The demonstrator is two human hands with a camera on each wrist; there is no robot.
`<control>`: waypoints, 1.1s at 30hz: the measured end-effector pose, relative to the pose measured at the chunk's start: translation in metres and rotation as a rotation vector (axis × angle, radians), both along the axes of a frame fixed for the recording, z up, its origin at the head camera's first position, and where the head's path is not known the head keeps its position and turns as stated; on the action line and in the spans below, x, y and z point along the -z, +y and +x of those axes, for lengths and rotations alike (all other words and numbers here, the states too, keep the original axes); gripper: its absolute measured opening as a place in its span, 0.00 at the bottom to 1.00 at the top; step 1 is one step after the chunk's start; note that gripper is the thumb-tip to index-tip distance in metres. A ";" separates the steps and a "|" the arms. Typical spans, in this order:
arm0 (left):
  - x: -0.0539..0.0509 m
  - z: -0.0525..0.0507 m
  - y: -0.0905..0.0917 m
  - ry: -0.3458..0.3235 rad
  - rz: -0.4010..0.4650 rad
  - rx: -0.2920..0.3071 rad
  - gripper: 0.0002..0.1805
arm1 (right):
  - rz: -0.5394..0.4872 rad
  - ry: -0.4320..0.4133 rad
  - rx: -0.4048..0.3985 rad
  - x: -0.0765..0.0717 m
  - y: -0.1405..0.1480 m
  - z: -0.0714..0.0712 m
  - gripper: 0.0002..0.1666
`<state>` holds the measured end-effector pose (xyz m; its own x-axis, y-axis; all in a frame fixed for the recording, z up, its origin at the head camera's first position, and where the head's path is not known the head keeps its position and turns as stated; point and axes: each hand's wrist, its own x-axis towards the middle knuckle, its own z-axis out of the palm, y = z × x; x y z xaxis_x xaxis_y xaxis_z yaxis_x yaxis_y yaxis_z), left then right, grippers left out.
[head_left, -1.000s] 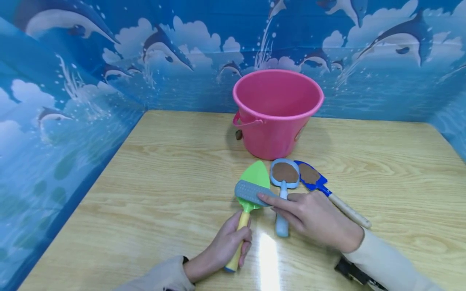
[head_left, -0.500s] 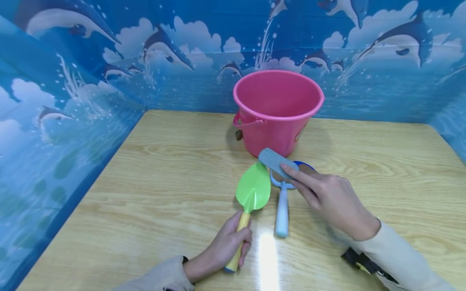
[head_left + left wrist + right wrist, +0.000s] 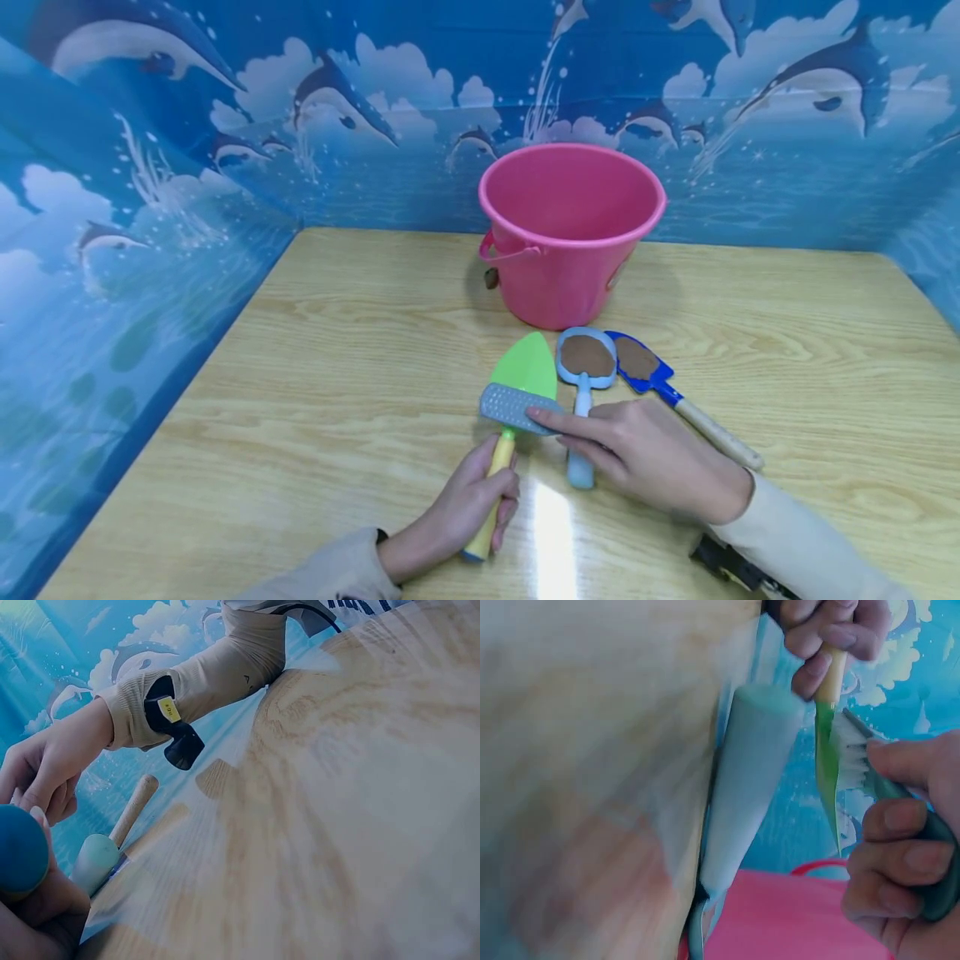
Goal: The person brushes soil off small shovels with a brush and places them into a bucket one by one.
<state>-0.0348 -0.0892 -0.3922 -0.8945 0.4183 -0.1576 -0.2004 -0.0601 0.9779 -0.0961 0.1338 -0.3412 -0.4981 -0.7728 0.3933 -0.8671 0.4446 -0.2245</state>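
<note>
My left hand [image 3: 480, 492] grips the yellow handle of a green toy trowel [image 3: 527, 362], its blade pointing away from me. A grey-blue scrubbing brush [image 3: 510, 406] lies across the lower part of that blade, held by my right hand [image 3: 652, 454] with the index finger stretched along its back. In the right wrist view the white bristles [image 3: 851, 754] of the brush touch the green blade, and the fingers curl round its dark handle. Close to the right hand lies a light blue shovel [image 3: 581, 475] with brown matter in its scoop, partly covered by that hand.
A dark blue shovel [image 3: 663, 383] with a pale handle, also with brown in it, lies right of the light blue one. Behind them stands a pink bucket [image 3: 551, 283] on the wooden table [image 3: 360, 333]. A dolphin-print sheet [image 3: 420, 108] borders the table.
The brush went up and right, off the trowel and over the light blue shovel's scoop, then came back down onto the green blade. The left hand and trowel stay put.
</note>
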 end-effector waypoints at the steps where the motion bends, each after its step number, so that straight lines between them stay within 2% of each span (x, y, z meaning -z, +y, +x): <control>1: 0.000 0.000 0.000 0.001 0.002 0.000 0.05 | 0.002 0.004 0.010 0.000 0.001 -0.002 0.29; 7: 0.000 0.001 0.000 0.011 0.012 0.008 0.06 | -0.027 0.050 0.085 -0.002 0.011 -0.013 0.29; 13: 0.000 0.001 -0.001 0.008 0.018 0.009 0.06 | -0.073 0.122 0.223 -0.007 0.019 -0.019 0.28; 15: 0.000 0.001 -0.001 0.005 0.019 0.009 0.06 | -0.102 0.135 0.249 -0.010 0.020 -0.019 0.25; 17: 0.000 0.001 -0.001 0.004 0.017 0.008 0.06 | -0.130 0.139 0.230 -0.011 0.020 -0.019 0.22; 20: 0.000 0.001 -0.001 0.004 0.013 0.004 0.06 | -0.137 0.115 0.127 -0.012 0.016 -0.015 0.21; 23: 0.000 0.001 -0.001 0.002 0.010 0.000 0.05 | -0.068 0.092 0.002 -0.011 0.009 -0.007 0.22; 25: 0.000 0.001 -0.001 -0.003 0.006 0.001 0.05 | -0.009 0.087 -0.042 -0.008 0.005 -0.002 0.22; 29: 0.000 0.001 -0.001 -0.011 0.008 0.005 0.05 | 0.055 0.079 -0.051 -0.004 0.002 0.002 0.23; 33: 0.000 0.000 0.000 -0.007 0.017 0.006 0.04 | 0.045 0.090 -0.015 -0.003 0.007 -0.005 0.23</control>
<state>-0.0349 -0.0892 -0.3923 -0.8908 0.4266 -0.1568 -0.2079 -0.0757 0.9752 -0.1013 0.1404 -0.3382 -0.4504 -0.7978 0.4009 -0.8895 0.4394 -0.1251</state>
